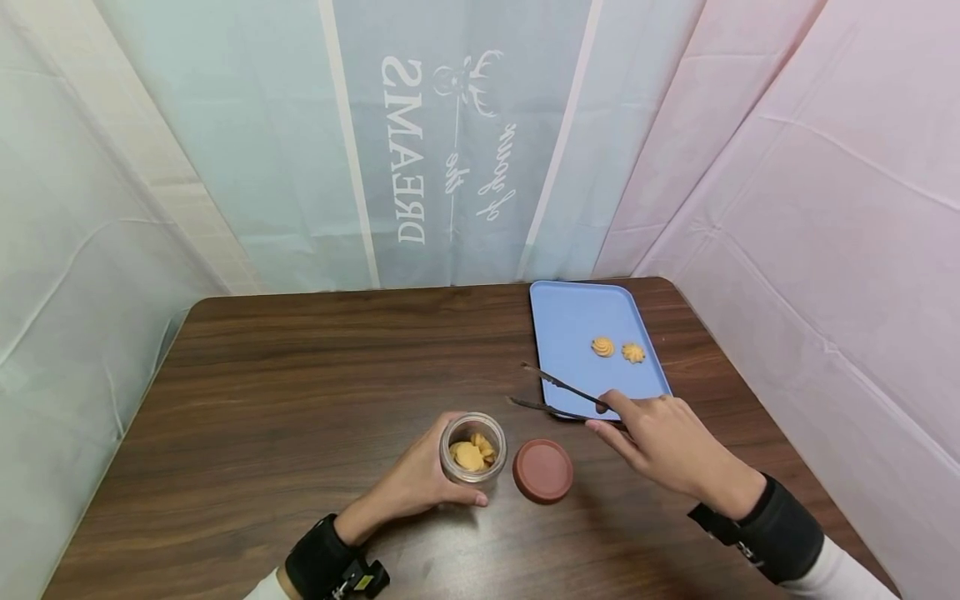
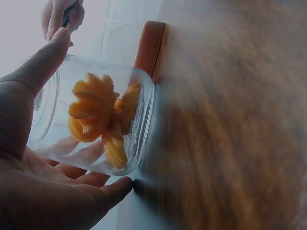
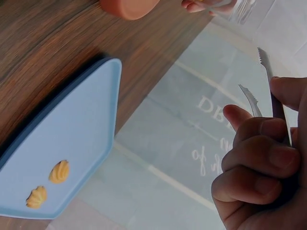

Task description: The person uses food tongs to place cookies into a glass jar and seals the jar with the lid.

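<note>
Nearest the person, the left hand (image 1: 420, 483) gripped an open glass jar (image 1: 472, 448) of piped cookies (image 1: 472, 454) standing on the wooden counter (image 1: 300, 375), with its reddish-brown lid (image 1: 543, 471) lying just beside it. The right hand (image 1: 663, 442) pinched metal tongs (image 1: 558, 396), tips parted and empty. Beyond, two cookies (image 1: 617, 349) lay on the blue tray (image 1: 577, 321).

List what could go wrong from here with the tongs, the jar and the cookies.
The tongs are held by the right hand with their tips empty and apart, so a brittle cookie on the blue tray might crumble or slip when pinched. The open jar, gripped by the left hand, has a narrow mouth; a cookie could catch its rim and fall onto the table.
</note>
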The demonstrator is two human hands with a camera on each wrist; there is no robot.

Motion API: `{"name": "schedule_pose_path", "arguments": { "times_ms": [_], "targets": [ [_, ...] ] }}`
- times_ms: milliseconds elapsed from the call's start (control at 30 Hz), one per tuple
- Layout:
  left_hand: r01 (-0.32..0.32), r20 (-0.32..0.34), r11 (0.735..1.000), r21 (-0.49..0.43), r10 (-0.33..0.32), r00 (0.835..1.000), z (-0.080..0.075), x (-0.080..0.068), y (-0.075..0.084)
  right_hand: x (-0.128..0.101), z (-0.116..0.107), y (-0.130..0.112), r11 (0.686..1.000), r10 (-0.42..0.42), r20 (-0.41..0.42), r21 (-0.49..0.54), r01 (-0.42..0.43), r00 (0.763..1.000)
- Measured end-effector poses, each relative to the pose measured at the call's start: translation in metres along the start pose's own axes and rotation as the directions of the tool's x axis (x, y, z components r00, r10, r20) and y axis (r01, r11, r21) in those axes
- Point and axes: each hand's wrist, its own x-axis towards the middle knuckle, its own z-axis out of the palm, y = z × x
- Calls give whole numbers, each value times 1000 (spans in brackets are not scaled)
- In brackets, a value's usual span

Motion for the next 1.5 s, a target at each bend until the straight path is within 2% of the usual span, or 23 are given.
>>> {"name": "schedule_pose_path", "arguments": {
  "times_ms": [367,867,1500],
  "targets": [
    [16,0,1000,5,-16,1000,1,0,-1,-5,9,24,995,100,49,-12,-99,994],
    [42,-2,999,-21,-42,999,1,0,2,-13,20,56,972,235,131,-28,-233,963],
    [2,-6,1000,-8,-2,1000,1,1,0,-32,16,85,942,335,134,-37,-333,933]
  ]
}}
